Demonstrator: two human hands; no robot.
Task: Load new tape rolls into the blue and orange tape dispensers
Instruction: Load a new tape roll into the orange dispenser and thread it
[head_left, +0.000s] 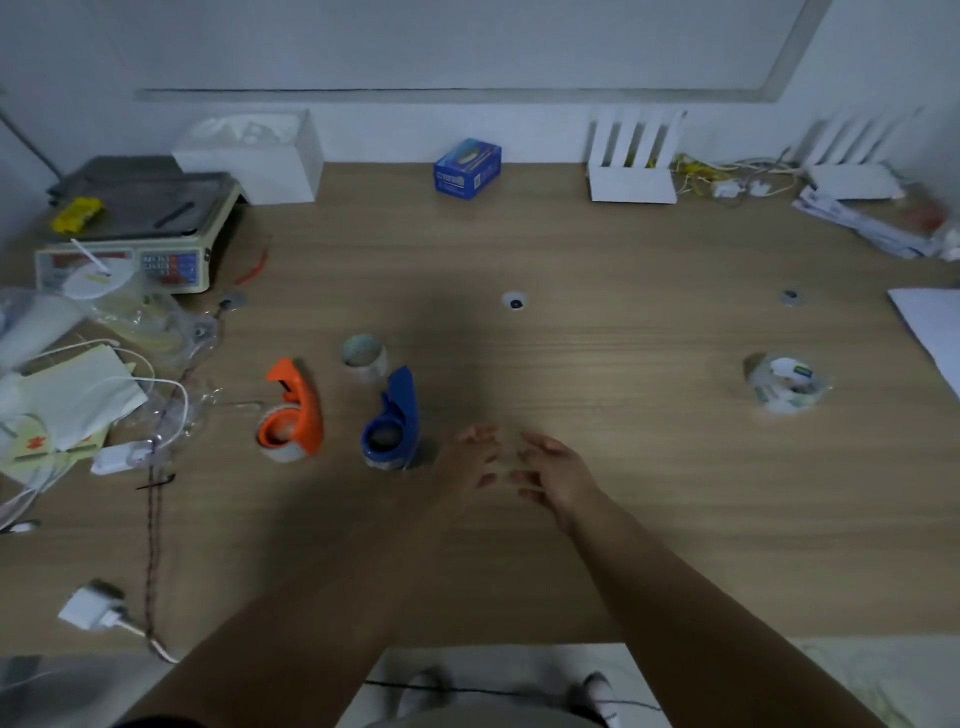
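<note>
The left hand (475, 457) and right hand (550, 467) hover empty, fingers loosely spread, beside the blue dispenser (395, 421): likely between steps, gripping it or the loose tape roll (363, 356) next.

A: What is sitting along the back of the light wooden table (727, 493)?
B: A small blue cardboard box (467, 168) is standing near the wall. A white slatted holder (631, 171) is standing to its right, with yellow cables (696, 171) lying just beside it.
A: And at the left?
B: A beige electronic weighing scale (140, 234) is sitting there, with a yellow packet (77, 214) lying on its pan and a white cup-shaped mask (96, 280) leaning against its front. A white rectangular box (260, 161) is standing behind it.
A: Nearer the front edge?
B: A white plug adapter (88, 608) is lying at the left, and a dark braided cord (153, 545) is running past it.
</note>
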